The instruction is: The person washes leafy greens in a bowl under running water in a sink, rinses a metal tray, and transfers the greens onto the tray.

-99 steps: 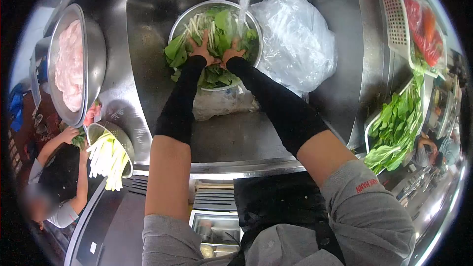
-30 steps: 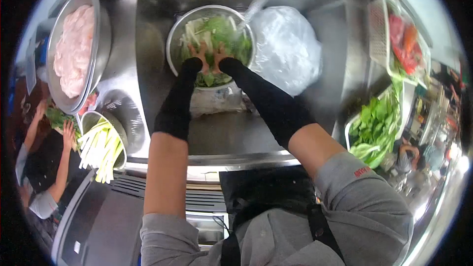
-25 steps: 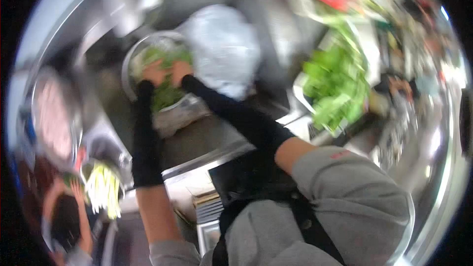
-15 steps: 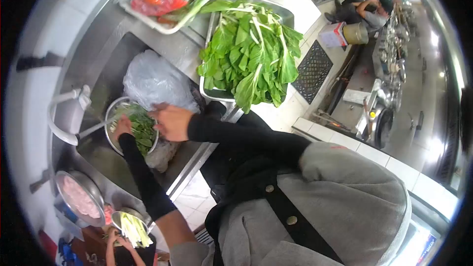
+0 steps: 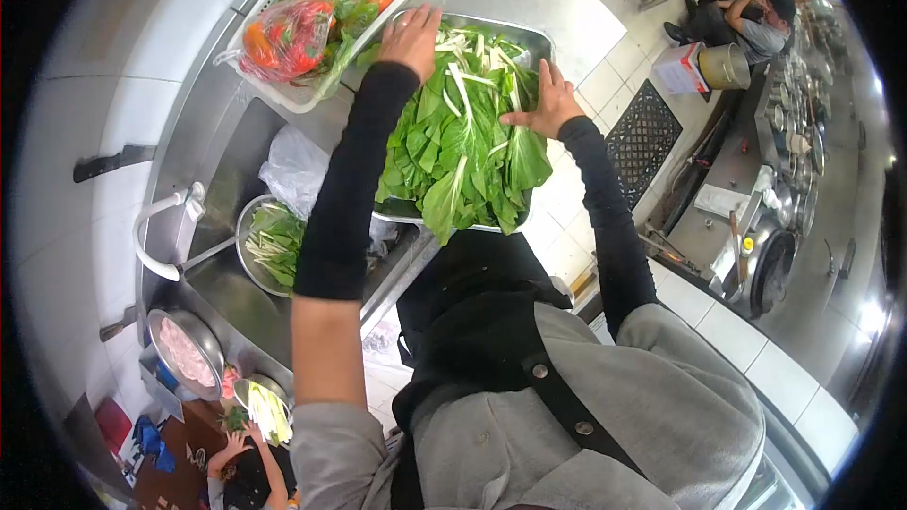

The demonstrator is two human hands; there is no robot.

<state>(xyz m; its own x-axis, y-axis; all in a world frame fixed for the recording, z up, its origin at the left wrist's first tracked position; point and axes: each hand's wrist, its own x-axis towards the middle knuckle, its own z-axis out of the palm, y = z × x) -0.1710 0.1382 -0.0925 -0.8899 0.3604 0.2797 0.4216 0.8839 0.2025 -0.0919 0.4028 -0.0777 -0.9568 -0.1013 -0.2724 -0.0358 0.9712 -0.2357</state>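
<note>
Between the left hand (image 5: 412, 42) and right hand (image 5: 552, 108), both uncurled and apparently gripping nothing (whether the left touches leaf or rim is unclear), leafy greens (image 5: 463, 137) lie heaped in a metal tray (image 5: 539, 40), its raised sides probably keeping most of the loose pile together.

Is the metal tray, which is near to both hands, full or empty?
Full: leafy greens are heaped in the metal tray, and some hang over its rim.
</note>
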